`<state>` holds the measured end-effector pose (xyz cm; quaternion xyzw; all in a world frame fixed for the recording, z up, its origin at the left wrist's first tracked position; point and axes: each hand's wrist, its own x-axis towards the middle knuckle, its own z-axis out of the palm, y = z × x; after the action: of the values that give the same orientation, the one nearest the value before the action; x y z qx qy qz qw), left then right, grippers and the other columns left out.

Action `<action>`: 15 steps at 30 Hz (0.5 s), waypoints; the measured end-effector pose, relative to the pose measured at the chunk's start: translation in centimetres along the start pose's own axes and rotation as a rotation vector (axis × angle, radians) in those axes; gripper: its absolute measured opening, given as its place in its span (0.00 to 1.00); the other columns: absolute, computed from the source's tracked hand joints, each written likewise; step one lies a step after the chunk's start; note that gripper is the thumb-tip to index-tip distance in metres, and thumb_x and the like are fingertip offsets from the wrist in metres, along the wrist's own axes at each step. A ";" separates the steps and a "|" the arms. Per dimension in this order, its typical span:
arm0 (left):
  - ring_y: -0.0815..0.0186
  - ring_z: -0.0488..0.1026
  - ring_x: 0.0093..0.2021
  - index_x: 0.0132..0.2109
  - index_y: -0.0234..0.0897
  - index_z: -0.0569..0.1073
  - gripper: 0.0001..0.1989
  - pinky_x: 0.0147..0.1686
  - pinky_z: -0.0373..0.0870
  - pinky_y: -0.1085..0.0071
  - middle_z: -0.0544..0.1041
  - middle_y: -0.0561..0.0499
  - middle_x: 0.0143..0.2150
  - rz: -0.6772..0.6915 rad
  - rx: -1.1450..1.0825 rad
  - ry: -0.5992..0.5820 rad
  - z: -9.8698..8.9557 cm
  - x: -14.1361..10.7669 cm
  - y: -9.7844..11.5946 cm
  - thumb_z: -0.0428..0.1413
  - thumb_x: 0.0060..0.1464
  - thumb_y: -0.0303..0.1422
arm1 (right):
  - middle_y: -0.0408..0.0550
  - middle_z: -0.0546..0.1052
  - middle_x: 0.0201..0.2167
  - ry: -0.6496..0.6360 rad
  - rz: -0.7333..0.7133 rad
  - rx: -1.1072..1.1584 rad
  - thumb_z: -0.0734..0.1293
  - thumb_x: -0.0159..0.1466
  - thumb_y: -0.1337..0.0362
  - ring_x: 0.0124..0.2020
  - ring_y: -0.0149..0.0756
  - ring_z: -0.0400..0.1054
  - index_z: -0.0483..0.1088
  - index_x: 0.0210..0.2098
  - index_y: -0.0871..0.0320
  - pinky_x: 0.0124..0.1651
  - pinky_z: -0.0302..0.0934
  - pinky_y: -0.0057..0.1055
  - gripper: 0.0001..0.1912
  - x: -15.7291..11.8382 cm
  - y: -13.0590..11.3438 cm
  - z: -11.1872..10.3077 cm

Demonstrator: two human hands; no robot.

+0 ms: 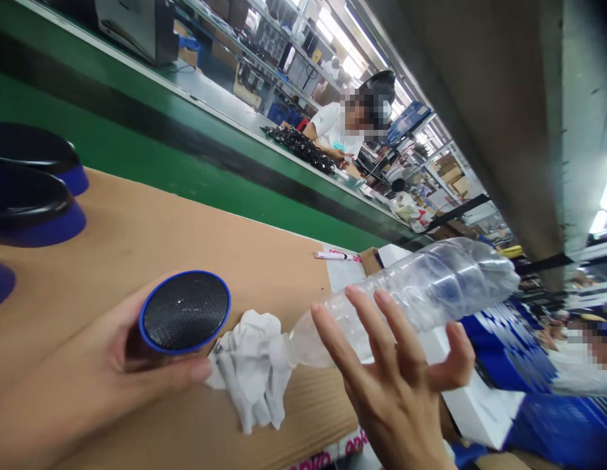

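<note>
My left hand (137, 356) is closed around a small round speaker (185, 312) with a black mesh face and a blue rim; the mesh side faces up. My right hand (396, 385) has its fingers spread, in front of a clear plastic bottle (431, 281). Whether the fingertips touch the bottle I cannot tell. The bottle's neck end points left and meets a crumpled white cloth (252, 365) on the cardboard-covered bench (176, 228). The thumb of my left hand is close to the cloth's left edge.
Several black-topped blue items (36, 205) stand at the left. A white marker pen (333, 255) lies at the cardboard's far edge. Beyond runs a green conveyor belt (186, 176), with a co-worker (335, 130) behind it. Blue crates (562, 424) and a white box (484, 405) are at right.
</note>
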<state>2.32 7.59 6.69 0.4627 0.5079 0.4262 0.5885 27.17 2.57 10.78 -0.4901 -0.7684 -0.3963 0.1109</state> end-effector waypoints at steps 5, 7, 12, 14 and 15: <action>0.67 0.82 0.36 0.40 0.45 0.77 0.19 0.37 0.78 0.79 0.85 0.63 0.33 -0.013 0.031 0.033 -0.2 0.4 0.5 0.66 0.36 0.41 | 0.46 0.73 0.62 -0.033 -0.017 -0.043 0.62 0.71 0.76 0.65 0.38 0.61 0.73 0.60 0.46 0.78 0.25 0.45 0.24 -0.2 0.4 -0.2; 0.67 0.83 0.37 0.40 0.46 0.77 0.20 0.38 0.78 0.80 0.85 0.63 0.34 -0.039 0.030 0.052 -0.1 0.4 0.5 0.66 0.35 0.41 | 0.46 0.71 0.65 -0.076 -0.035 -0.063 0.63 0.70 0.77 0.66 0.41 0.60 0.72 0.62 0.47 0.78 0.25 0.46 0.26 -0.4 1.0 -0.3; 0.66 0.83 0.38 0.40 0.49 0.77 0.22 0.37 0.79 0.79 0.85 0.64 0.36 -0.059 -0.110 0.075 0.0 0.7 -0.9 0.69 0.32 0.37 | 0.57 0.74 0.63 -0.123 0.080 0.018 0.67 0.72 0.68 0.64 0.54 0.66 0.68 0.67 0.51 0.73 0.44 0.56 0.25 0.3 2.9 0.1; 0.66 0.83 0.40 0.41 0.51 0.78 0.24 0.39 0.80 0.81 0.85 0.65 0.38 -0.018 -0.094 0.038 -0.4 0.7 -2.0 0.70 0.31 0.36 | 0.64 0.75 0.61 -0.047 0.204 0.203 0.71 0.70 0.58 0.60 0.59 0.70 0.67 0.67 0.58 0.64 0.60 0.57 0.28 1.6 3.6 0.9; 0.66 0.84 0.41 0.44 0.54 0.78 0.25 0.40 0.80 0.81 0.85 0.66 0.40 0.045 -0.046 -0.009 -0.7 0.7 -2.7 0.71 0.33 0.37 | 0.66 0.76 0.60 0.014 0.297 0.329 0.73 0.68 0.52 0.59 0.60 0.72 0.68 0.65 0.59 0.60 0.64 0.56 0.31 2.5 3.8 1.5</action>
<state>1.83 7.80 3.86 0.4620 0.4848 0.4488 0.5917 29.49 6.06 13.07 -0.5705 -0.7412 -0.2484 0.2519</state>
